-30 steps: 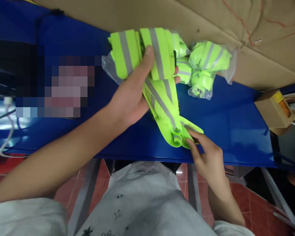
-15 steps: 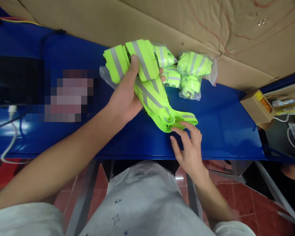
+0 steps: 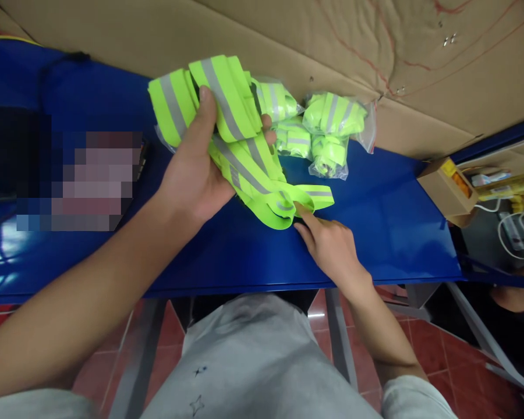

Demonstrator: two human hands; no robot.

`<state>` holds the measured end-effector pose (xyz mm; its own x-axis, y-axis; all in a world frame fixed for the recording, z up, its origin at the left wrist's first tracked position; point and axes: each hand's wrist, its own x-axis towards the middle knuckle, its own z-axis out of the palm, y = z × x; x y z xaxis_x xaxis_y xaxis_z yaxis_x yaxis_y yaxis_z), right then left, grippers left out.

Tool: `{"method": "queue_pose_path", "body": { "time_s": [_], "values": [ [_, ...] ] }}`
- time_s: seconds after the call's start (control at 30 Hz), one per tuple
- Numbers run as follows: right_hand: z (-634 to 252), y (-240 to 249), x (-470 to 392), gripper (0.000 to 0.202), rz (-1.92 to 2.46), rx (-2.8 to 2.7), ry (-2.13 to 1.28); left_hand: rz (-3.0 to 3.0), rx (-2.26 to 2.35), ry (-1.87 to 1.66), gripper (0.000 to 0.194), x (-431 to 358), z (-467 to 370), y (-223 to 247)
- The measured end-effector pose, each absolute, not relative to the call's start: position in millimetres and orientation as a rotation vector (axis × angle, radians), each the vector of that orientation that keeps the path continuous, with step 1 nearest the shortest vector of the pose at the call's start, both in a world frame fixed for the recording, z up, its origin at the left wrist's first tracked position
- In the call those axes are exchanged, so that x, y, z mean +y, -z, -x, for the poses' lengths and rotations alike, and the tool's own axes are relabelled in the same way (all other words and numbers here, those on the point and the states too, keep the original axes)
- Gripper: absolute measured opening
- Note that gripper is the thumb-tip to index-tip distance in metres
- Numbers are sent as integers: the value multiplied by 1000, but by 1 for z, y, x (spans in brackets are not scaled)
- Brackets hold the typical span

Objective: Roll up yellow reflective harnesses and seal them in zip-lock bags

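Observation:
A folded bundle of neon yellow-green straps [image 3: 227, 99] with grey stripes is gripped by my left hand [image 3: 196, 157], the thumb across its front and the fingers behind. Looped straps hang from the bundle toward the right. At their lower end my right hand [image 3: 332, 244] pinches a strap loop between thumb and fingers. Behind the bundle, several clear bags [image 3: 334, 113] hold similar rolled straps. Part of another clear plastic bag shows under the left edge of the bundle.
The blue table [image 3: 227, 262] backs onto a brown cardboard sheet [image 3: 262, 35]. An open cardboard box [image 3: 448, 189] with orange contents stands at the right. A black object and a blurred-out item lie at the left. Part of a person [image 3: 513, 299] shows at lower right.
My left hand and the bundle have shifted left in view and look larger. The fingers of my right hand, spread before, have closed on the loop. The whole view has shifted slightly.

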<state>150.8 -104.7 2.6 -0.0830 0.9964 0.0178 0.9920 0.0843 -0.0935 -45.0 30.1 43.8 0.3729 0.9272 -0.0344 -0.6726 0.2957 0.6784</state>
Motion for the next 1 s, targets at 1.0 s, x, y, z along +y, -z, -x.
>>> {"method": "queue_pose_path", "body": {
  "time_s": [1.0],
  "values": [
    [-164, 12, -116, 12, 1204, -2464, 539, -552, 612, -1155, 49, 45, 47, -37]
  ]
}}
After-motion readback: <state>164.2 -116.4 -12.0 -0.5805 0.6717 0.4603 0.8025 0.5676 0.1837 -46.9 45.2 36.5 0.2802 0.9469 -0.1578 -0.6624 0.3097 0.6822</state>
